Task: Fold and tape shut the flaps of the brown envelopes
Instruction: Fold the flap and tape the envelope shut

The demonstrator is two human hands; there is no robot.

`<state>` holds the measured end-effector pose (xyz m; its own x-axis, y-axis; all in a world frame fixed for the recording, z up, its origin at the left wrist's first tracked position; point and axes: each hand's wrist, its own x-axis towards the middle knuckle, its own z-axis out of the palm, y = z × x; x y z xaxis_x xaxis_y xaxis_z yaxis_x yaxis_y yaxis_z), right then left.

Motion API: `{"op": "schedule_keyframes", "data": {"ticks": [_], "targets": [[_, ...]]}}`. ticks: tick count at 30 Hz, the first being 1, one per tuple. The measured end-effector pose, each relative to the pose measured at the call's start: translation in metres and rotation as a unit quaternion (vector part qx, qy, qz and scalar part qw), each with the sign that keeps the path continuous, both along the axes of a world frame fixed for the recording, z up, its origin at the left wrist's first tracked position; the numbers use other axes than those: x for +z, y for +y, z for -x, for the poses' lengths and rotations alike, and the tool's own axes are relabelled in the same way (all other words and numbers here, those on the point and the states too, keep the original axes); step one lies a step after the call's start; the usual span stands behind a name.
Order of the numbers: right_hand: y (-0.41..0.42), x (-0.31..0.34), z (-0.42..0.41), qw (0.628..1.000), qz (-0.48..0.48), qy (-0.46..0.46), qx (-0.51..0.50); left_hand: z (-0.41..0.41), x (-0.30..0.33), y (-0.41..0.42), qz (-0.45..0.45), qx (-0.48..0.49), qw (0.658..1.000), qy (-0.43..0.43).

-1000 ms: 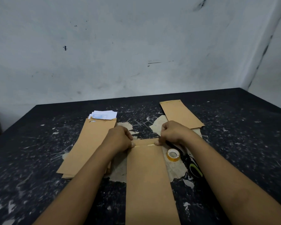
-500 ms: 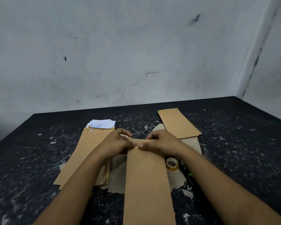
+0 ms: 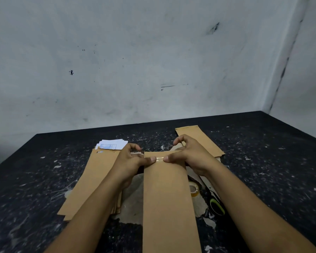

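Note:
A long brown envelope [image 3: 169,201] lies lengthwise in front of me, its flap folded down at the far end. A strip of clear tape [image 3: 160,159] crosses the flap's edge. My left hand [image 3: 129,162] grips the envelope's top left corner, thumb on the tape's left end. My right hand [image 3: 192,156] grips the top right corner, and its thumb presses the tape's right end. Both hands' fingers curl behind the far edge. The two thumb tips nearly meet.
A stack of brown envelopes [image 3: 96,179] lies to the left with white papers [image 3: 112,144] at its far end. Another envelope pile [image 3: 203,138] sits at the back right. A tape roll [image 3: 193,191] and green-handled scissors [image 3: 217,206] lie just right of the envelope on the black table [image 3: 272,161].
My thumbs have slid from the flap's outer corners toward the middle along the tape. The envelope's far end now sits between my thumbs and curled fingers.

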<state>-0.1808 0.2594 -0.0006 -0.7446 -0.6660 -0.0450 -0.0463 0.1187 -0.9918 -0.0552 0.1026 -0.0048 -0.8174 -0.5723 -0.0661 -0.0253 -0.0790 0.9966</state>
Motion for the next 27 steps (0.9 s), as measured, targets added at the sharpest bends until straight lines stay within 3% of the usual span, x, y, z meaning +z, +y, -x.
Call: {"op": "schedule_keyframes", "data": {"ticks": [17, 22, 27], "targets": [[0.018, 0.001, 0.015, 0.981, 0.062, -0.150, 0.105, -0.011, 0.001, -0.016, -0.002, -0.031, 0.999, -0.030], [0.023, -0.001, 0.009, 0.969, -0.060, -0.142, 0.194, -0.012, 0.003, -0.021, -0.030, 0.042, 0.999, 0.009], [0.020, 0.006, 0.012, 0.991, -0.034, -0.093, 0.087, -0.010, 0.002, -0.021, -0.044, 0.067, 0.995, 0.057]]}}
